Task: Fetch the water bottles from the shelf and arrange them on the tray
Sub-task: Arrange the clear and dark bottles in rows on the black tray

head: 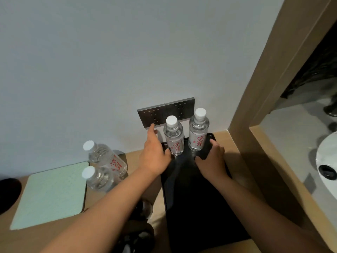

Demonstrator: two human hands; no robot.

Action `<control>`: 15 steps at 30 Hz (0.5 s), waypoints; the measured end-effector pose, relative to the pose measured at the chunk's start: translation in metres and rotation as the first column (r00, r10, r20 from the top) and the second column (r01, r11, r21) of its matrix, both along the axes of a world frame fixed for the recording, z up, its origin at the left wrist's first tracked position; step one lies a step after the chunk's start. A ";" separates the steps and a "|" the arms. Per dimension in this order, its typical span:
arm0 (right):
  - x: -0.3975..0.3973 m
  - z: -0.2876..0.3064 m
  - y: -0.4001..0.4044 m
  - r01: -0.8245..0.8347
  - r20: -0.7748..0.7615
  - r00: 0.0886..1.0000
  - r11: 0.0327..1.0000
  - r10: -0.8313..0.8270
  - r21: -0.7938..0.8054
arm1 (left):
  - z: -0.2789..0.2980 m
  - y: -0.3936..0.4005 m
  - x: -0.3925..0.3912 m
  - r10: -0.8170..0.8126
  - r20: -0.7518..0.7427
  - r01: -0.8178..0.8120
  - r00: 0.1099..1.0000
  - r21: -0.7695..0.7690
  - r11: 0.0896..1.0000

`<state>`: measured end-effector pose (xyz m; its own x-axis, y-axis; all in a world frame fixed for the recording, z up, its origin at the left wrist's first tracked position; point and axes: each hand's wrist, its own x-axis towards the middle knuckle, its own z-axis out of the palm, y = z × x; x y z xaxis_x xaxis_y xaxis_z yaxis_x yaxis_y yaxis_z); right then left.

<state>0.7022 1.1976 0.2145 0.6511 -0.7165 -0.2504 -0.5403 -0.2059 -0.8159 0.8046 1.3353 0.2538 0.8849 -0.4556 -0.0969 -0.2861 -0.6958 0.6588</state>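
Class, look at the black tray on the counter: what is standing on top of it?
Two upright water bottles with white caps stand at the far end of the black tray. Both hands cover parts of the tray near the bottles, so what lies beneath them cannot be seen.

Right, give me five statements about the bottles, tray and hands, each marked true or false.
1. Two clear plastic water bottles with white caps stand upright at the far end of the black rectangular tray. True.
2. Two more bottles stand off the tray, beside the pale green mat. True.
3. The right hand lifts a bottle by its cap. False: it rests on the tray, beside the right-hand bottle.
4. The left hand reaches past the tray's left side. True.
5. All caps are red. False: white.
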 end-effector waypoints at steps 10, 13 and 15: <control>-0.017 0.061 0.117 -0.411 0.069 0.908 0.911 0.412 -0.032 | 0.050 0.124 -0.008 0.284 0.313 -0.186 0.906 -0.307 0.933; -0.009 0.069 0.155 -0.488 0.071 0.868 0.871 0.491 -0.053 | 0.061 0.145 0.001 0.313 0.317 -0.162 0.895 -0.424 0.891; -0.002 0.073 0.175 -0.532 0.063 0.842 0.844 0.535 -0.059 | 0.068 0.156 0.010 0.342 0.353 -0.153 0.871 -0.466 0.872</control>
